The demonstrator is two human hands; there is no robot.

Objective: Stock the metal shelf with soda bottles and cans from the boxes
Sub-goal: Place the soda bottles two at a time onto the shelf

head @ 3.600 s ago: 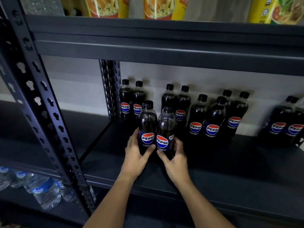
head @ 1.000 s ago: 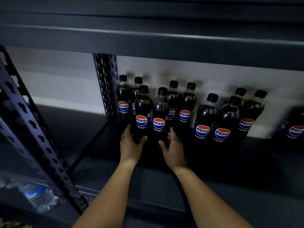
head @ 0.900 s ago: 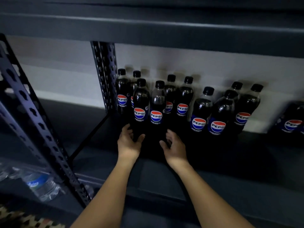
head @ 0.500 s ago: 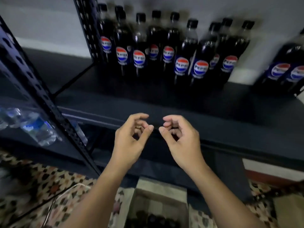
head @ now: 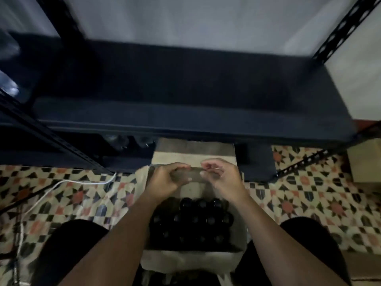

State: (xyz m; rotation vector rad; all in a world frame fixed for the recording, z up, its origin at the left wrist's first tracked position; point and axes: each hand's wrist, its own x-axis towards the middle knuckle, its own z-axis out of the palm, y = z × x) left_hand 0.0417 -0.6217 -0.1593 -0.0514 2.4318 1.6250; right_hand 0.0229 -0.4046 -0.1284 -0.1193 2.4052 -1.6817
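An open cardboard box [head: 186, 262] stands on the floor between my knees. Inside it are several dark soda bottles [head: 194, 220], of which only the black caps show. My left hand [head: 166, 181] and my right hand [head: 221, 176] hover side by side over the far end of the box, fingers loosely curled, holding nothing. Whether my left fingers touch the box's far flap I cannot tell. The dark metal shelf [head: 185, 87] runs across the view above the box, and this board looks bare.
The floor has patterned tiles [head: 309, 195]. A white cable [head: 68, 181] lies on it at the left. Perforated shelf posts [head: 61, 145] slant in at left and right. Another cardboard box [head: 366, 164] stands at the right edge. Blurred clear bottles [head: 127, 141] sit under the shelf.
My view has dropped from the stocked shelf to the box on the floor. Both hands left the two Pepsi bottles on the shelf and came down over the box.
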